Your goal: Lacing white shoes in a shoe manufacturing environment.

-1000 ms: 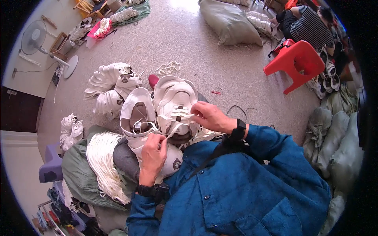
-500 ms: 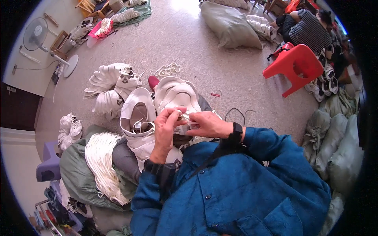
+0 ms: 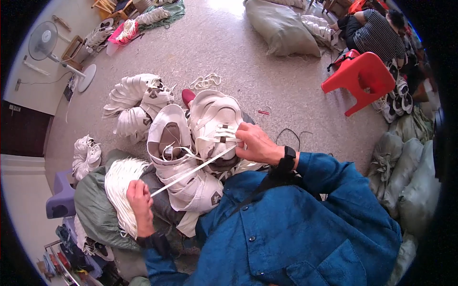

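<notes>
Matt cloth lace (image 3: pixel 193 171), smooth red plastic stool (image 3: pixel 357 76), matt blue cloth shirt (image 3: pixel 296 219).

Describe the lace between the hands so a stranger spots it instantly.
Start at the blue shirt, lower middle; just above it are white shoe uppers. Across them the white lace slants up from the left hand to the right hand, a single straight strand, unlike the bundle of laces at left.
</notes>
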Action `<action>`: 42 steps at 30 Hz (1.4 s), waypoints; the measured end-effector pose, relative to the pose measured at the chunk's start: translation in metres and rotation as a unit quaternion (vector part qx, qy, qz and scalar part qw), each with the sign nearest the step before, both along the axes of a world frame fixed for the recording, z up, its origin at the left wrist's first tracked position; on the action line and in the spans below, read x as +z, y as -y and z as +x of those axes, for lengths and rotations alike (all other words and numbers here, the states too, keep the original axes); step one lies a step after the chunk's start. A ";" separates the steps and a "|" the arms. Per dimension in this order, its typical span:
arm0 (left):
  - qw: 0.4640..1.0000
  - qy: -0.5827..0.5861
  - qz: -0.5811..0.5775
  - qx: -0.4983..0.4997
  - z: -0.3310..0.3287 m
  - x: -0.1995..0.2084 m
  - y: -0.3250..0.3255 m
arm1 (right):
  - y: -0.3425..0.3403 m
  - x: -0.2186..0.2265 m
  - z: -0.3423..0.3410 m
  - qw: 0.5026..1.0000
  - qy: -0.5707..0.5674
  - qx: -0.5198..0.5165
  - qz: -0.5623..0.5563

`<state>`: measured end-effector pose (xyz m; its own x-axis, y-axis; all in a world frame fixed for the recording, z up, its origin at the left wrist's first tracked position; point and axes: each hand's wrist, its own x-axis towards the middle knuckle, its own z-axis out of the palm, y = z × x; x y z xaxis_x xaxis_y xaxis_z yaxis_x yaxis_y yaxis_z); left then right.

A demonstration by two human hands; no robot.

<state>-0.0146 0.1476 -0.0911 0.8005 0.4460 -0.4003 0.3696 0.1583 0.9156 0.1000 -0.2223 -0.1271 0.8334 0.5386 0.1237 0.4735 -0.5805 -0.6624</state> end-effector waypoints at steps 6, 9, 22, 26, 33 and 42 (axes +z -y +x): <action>0.884 -0.011 0.402 -0.240 -0.009 -0.011 0.005 | -0.005 -0.004 0.001 1.000 0.011 0.007 0.012; 0.775 0.134 0.551 -0.278 0.026 0.013 0.083 | -0.005 -0.006 0.000 1.000 0.026 0.005 0.006; 0.719 0.141 0.575 -0.363 0.078 -0.019 0.166 | 0.023 -0.002 0.001 0.985 -0.141 -0.007 0.102; 0.690 0.129 0.613 -0.364 0.081 -0.012 0.160 | 0.025 0.004 0.008 0.984 -0.133 0.005 0.118; 0.719 0.186 0.545 -0.389 0.089 -0.006 0.141 | 0.010 0.024 0.010 0.986 -0.122 0.012 0.113; 0.729 0.296 0.478 -0.389 0.078 0.030 0.135 | -0.050 0.016 0.012 0.981 0.097 0.087 0.146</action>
<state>0.0631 0.0130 -0.0616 0.8664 -0.3876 0.3149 -0.4987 -0.7041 0.5055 0.1123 -0.1720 -0.1116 0.6778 0.5887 0.4404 0.6820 -0.2796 -0.6758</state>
